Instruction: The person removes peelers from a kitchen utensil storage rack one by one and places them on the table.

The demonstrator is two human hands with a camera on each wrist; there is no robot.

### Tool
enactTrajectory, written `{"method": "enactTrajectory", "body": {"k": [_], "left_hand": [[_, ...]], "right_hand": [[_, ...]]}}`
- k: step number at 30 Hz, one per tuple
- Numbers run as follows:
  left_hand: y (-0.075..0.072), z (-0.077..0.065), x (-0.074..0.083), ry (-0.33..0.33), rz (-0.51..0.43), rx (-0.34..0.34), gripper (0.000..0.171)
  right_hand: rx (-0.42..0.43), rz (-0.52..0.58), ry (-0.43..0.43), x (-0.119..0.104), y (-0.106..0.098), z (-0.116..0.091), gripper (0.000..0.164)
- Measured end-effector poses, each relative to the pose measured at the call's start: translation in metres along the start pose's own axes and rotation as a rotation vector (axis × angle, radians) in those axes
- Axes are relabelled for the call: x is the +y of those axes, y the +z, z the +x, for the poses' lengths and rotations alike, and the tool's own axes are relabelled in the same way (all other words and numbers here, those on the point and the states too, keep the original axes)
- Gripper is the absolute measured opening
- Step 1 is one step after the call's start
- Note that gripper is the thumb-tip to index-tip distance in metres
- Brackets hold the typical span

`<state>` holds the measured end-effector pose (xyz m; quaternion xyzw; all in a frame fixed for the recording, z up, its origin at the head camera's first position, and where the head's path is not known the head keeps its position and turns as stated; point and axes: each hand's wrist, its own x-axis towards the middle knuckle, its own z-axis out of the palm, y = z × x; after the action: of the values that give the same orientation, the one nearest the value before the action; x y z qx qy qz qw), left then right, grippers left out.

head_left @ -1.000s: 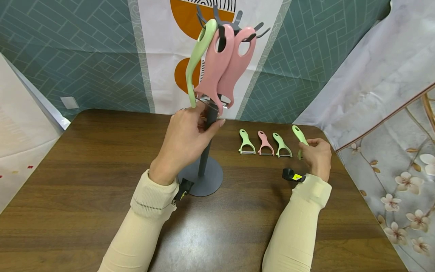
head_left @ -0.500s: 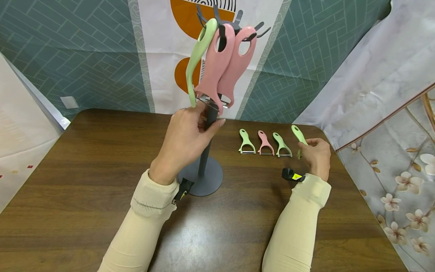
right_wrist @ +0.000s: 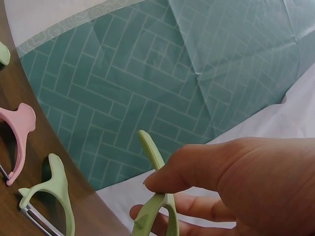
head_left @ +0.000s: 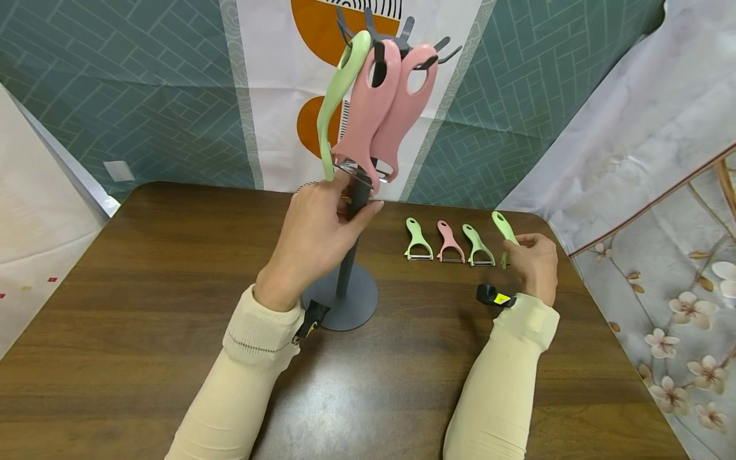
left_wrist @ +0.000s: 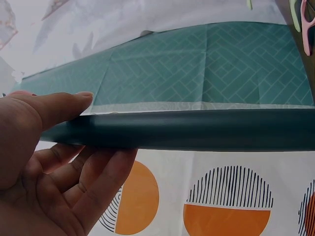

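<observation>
My left hand [head_left: 316,233] grips the dark post [left_wrist: 206,129] of an upright stand, thumb on one side and fingers on the other. From the stand's hooks [head_left: 376,43] hang a green peeler [head_left: 339,89] and two pink peelers [head_left: 370,102], blades down, just above that hand. At the right, my right hand [head_left: 535,259] pinches a green peeler [right_wrist: 153,152] between thumb and fingers; its lower part is partly hidden by the hand in the head view. Left of it lie a green peeler [head_left: 477,245], a pink peeler [head_left: 450,243] and another green peeler [head_left: 417,240] in a row.
The stand's round base [head_left: 356,306] rests on the brown wooden table [head_left: 144,332]. A patterned cloth [head_left: 172,115] hangs behind the table's back edge. Flowered fabric [head_left: 678,319] borders the right side, and pale cloth [head_left: 46,211] hangs at the left.
The right hand, with the green peeler, has shifted very slightly left. The left hand stays on the post, and the other peelers keep their places.
</observation>
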<state>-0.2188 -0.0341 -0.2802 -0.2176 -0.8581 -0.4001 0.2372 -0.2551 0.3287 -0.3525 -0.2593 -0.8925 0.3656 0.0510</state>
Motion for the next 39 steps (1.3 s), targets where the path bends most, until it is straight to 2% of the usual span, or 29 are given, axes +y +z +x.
{"method": "enactTrajectory", "body": {"k": [28,39], "left_hand": [[0.0004,0.0,-0.001,0.006,0.007,-0.004,0.024],[0.0008,0.0001,-0.0007,0.002,0.004,-0.004,0.024]], "right_hand": [[-0.034,-0.002,0.023,0.0033,-0.0002,-0.0004,0.049],[-0.107,-0.04,0.029,0.0067,-0.0044,0.0014,0.055]]}}
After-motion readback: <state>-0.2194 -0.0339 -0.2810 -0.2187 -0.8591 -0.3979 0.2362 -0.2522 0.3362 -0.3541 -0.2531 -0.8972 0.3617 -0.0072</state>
